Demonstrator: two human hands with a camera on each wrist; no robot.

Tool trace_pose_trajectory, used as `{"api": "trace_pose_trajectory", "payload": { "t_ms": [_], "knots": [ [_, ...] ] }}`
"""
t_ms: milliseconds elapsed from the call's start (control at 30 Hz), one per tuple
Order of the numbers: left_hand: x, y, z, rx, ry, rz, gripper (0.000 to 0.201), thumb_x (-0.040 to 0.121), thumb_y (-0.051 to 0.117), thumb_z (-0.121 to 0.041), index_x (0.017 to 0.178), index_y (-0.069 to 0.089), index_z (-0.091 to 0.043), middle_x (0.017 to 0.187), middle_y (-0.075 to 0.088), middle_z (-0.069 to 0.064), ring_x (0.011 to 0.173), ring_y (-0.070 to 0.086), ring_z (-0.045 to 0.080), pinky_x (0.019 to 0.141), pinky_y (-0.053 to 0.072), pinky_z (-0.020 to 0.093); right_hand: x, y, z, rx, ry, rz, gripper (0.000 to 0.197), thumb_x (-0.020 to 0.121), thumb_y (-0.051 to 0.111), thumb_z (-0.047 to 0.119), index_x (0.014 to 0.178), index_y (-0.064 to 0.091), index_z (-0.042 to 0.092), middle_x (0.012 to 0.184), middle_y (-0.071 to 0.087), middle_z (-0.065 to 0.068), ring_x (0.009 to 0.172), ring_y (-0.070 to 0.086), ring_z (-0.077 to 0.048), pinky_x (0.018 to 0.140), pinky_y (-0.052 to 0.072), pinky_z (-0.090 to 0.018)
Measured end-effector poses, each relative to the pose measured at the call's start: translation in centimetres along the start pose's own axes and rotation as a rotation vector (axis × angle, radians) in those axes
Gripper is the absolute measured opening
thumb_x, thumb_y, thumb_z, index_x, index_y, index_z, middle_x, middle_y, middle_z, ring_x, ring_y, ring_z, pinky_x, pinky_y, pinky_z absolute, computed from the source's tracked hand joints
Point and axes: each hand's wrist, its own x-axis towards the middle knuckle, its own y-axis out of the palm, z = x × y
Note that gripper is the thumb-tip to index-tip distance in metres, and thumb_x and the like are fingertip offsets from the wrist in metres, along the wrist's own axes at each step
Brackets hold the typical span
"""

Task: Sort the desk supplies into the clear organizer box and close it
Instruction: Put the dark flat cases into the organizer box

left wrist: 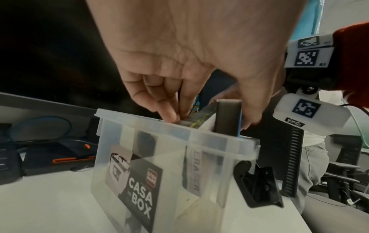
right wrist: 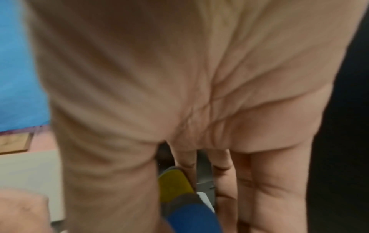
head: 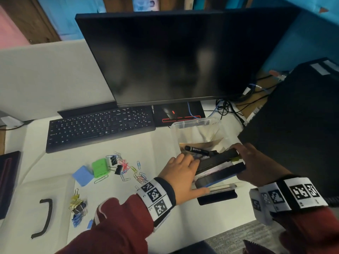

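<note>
The clear organizer box (head: 194, 125) stands on the white desk, right of centre, its black latch (left wrist: 259, 186) hanging open. A black marker (head: 197, 150) lies inside. Several dark felt board erasers (head: 220, 169) stand on edge in the near end, sticking above the rim. My left hand (head: 194, 173) grips them from the left, fingers and thumb (left wrist: 249, 123) pinching the dark eraser (left wrist: 227, 118). From the right, my right hand (head: 245, 162) holds the same stack, with a yellow and blue eraser (right wrist: 189, 217) between thumb and fingers.
Loose coloured paper clips (head: 128, 169), a green block (head: 100, 167), a blue block (head: 83, 175) and binder clips (head: 78, 208) lie left of the box. The translucent lid with a black handle (head: 45, 217) sits front left. Keyboard (head: 99, 127), monitor and black tower (head: 302, 125) border the area.
</note>
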Motion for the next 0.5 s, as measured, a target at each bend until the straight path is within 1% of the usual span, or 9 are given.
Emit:
{"api": "trace_pose_trajectory", "payload": {
  "t_ms": [67,100,167,200,233,300,367,400,500],
  "knots": [
    [-0.1,0.0,0.0,-0.054,0.007,-0.009,0.078,0.079,0.028,-0.067,0.138,0.03,-0.017,0.127,0.043,0.003,0.114,0.043,0.023,0.096,0.039,0.037,0.1,-0.1,0.2,-0.028,-0.003,0.002,0.063,0.073,0.07,0.01,0.125,0.038,0.021,0.115,0.045,-0.003,0.093,0.054,-0.018,0.074,0.042,-0.023],
    [-0.2,0.0,-0.1,-0.075,0.011,-0.003,0.076,0.08,0.027,-0.066,0.139,0.03,-0.018,0.128,0.042,0.004,0.114,0.044,0.024,0.096,0.039,0.037,0.1,-0.1,0.3,-0.041,-0.003,0.006,0.062,0.073,0.071,0.01,0.124,0.038,0.021,0.113,0.045,-0.002,0.094,0.055,-0.019,0.076,0.044,-0.024],
    [-0.3,-0.2,-0.1,-0.089,0.012,0.025,0.068,0.086,0.035,-0.059,0.139,0.03,-0.016,0.13,0.041,0.006,0.114,0.046,0.024,0.097,0.038,0.037,0.0,-0.1,0.6,-0.056,-0.005,0.028,0.063,0.071,0.071,0.011,0.124,0.038,0.022,0.114,0.045,-0.003,0.098,0.057,-0.021,0.079,0.048,-0.025],
    [-0.4,-0.3,-0.2,-0.094,0.009,0.044,0.065,0.088,0.041,-0.056,0.139,0.031,-0.016,0.131,0.041,0.006,0.113,0.047,0.025,0.097,0.037,0.037,-0.1,-0.2,0.7,-0.058,-0.007,0.047,0.064,0.071,0.071,0.012,0.124,0.037,0.022,0.115,0.044,-0.003,0.097,0.057,-0.02,0.076,0.048,-0.024],
    [-0.4,-0.5,-0.2,-0.1,0.005,0.062,0.064,0.089,0.044,-0.053,0.139,0.031,-0.015,0.132,0.04,0.007,0.112,0.048,0.027,0.098,0.036,0.037,-0.1,-0.2,0.8,-0.06,-0.007,0.071,0.064,0.071,0.071,0.014,0.124,0.036,0.023,0.115,0.042,-0.002,0.095,0.056,-0.019,0.07,0.046,-0.02],
    [-0.3,-0.7,-0.1,-0.091,0.0,0.091,0.065,0.088,0.048,-0.052,0.139,0.03,-0.015,0.134,0.039,0.006,0.111,0.049,0.028,0.1,0.034,0.037,-0.2,-0.4,1.1,-0.063,0.006,0.125,0.063,0.072,0.07,0.02,0.124,0.033,0.024,0.113,0.038,0.001,0.089,0.053,-0.014,0.057,0.037,-0.014],
    [-0.1,-0.6,0.1,-0.04,0.003,0.121,0.064,0.088,0.049,-0.051,0.138,0.031,-0.015,0.135,0.04,0.006,0.112,0.049,0.028,0.102,0.03,0.036,-0.3,-0.5,1.4,-0.059,0.023,0.167,0.062,0.074,0.069,0.027,0.124,0.032,0.026,0.108,0.035,0.005,0.081,0.049,-0.007,0.055,0.034,-0.013],
    [0.0,-0.5,0.3,-0.01,0.006,0.131,0.063,0.088,0.048,-0.051,0.137,0.033,-0.016,0.135,0.041,0.006,0.112,0.049,0.027,0.103,0.027,0.036,-0.3,-0.5,1.5,-0.057,0.03,0.177,0.062,0.074,0.069,0.029,0.124,0.033,0.026,0.106,0.034,0.006,0.079,0.048,-0.007,0.055,0.034,-0.014],
    [0.3,-0.4,0.5,0.046,0.029,0.134,0.058,0.089,0.045,-0.053,0.133,0.039,-0.016,0.13,0.046,0.005,0.112,0.05,0.024,0.104,0.025,0.038,-0.2,-0.6,1.7,-0.092,0.042,0.184,0.06,0.074,0.067,0.033,0.122,0.034,0.024,0.107,0.036,0.005,0.081,0.049,-0.008,0.057,0.035,-0.015]
  ]
}}
